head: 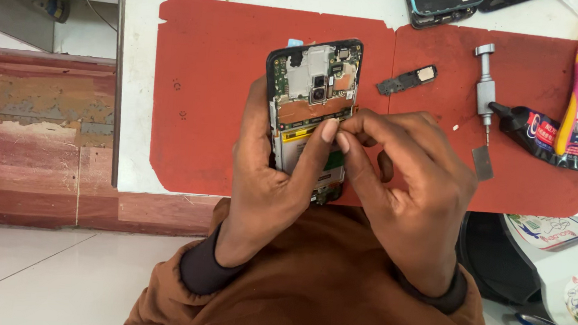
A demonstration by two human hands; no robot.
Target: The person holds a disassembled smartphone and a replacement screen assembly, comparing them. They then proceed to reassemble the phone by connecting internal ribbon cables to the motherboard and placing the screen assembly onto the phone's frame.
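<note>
An opened phone [314, 82] with its back cover off shows a green circuit board, a camera module and a yellow-edged battery. My left hand [271, 175] grips it from the left side, thumb pressed across the battery. My right hand [407, 185] pinches with thumb and forefinger at the phone's right edge, near the middle; whatever small part is between the fingertips is too small to make out. Both hands hover over a red work mat [205, 94].
On the mat lie a small dark speaker module [407, 80], a silver precision screwdriver [485, 88] and a small metal plate [483, 162]. A black glue tube [545, 134] and a pink-yellow toothbrush [576, 82] lie at right. Another phone [442, 4] rests at top.
</note>
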